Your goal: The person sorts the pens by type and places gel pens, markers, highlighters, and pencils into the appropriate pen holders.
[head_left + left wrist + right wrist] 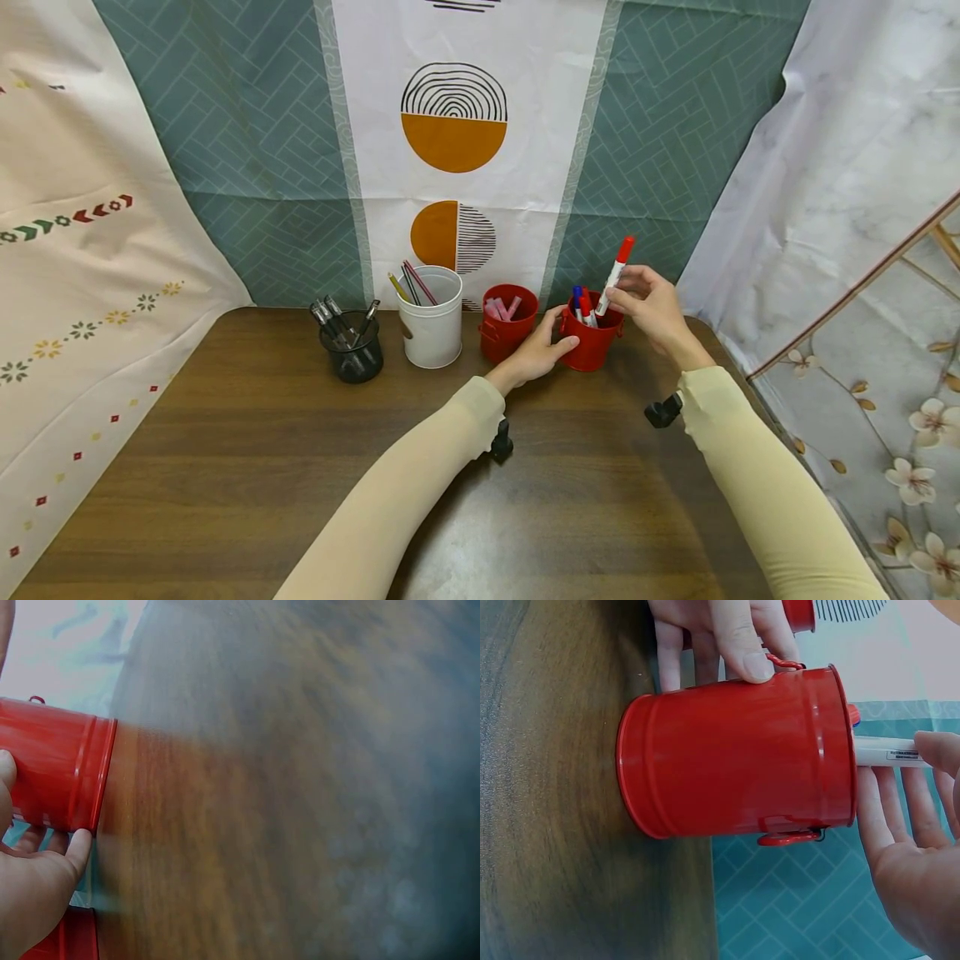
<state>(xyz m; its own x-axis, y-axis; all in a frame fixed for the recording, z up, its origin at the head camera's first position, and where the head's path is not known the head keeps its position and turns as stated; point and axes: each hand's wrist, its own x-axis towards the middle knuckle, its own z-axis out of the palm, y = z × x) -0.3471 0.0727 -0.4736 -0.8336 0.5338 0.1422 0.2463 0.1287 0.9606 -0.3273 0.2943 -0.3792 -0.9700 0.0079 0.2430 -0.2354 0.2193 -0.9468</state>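
A small red metal bucket [588, 350] stands upright near the table's back edge, with blue- and red-capped markers [586, 307] in it. My left hand [534, 354] holds this bucket from its left side, thumb on the front and fingers reaching behind. Above the rim, my right hand [651, 312] pinches a white marker [614, 273] with a red cap pointing up. Its lower end is at the bucket's mouth, and the right wrist view shows the white barrel [889, 751] between thumb and fingers, partly hidden by the rim.
Left of my left hand stands another red bucket [501, 340] holding pink pieces. Further left are a white bucket [431, 337] with pencils and a black mesh cup [357, 363] with pens. Patterned cloth [285, 242] hangs behind the brown table [570, 508].
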